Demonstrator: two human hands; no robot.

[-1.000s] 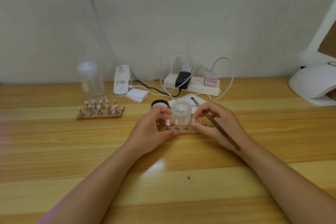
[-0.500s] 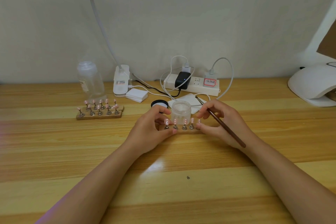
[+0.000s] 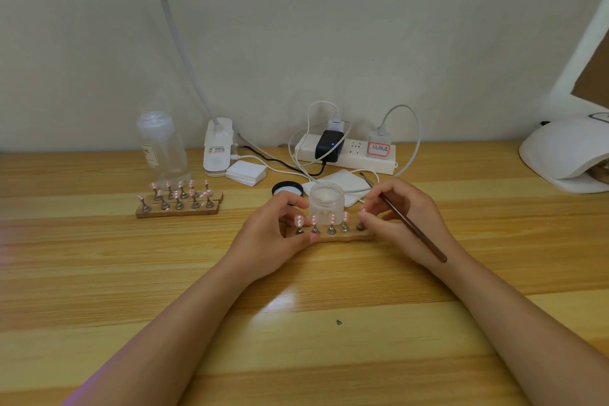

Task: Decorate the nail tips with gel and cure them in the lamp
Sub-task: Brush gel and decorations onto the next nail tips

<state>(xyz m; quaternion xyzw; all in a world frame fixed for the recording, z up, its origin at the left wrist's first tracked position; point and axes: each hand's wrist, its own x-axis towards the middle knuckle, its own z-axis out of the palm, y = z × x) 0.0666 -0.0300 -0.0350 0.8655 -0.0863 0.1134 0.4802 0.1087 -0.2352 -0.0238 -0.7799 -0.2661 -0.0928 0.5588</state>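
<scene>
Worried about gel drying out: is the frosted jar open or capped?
Open. The frosted jar has no lid on; a black lid lies beside it.

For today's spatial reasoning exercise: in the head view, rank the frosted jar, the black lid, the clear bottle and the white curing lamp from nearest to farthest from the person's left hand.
1. frosted jar, just right of the left hand
2. black lid, just behind it
3. clear bottle, far left, at the back
4. white curing lamp, far right edge
</scene>
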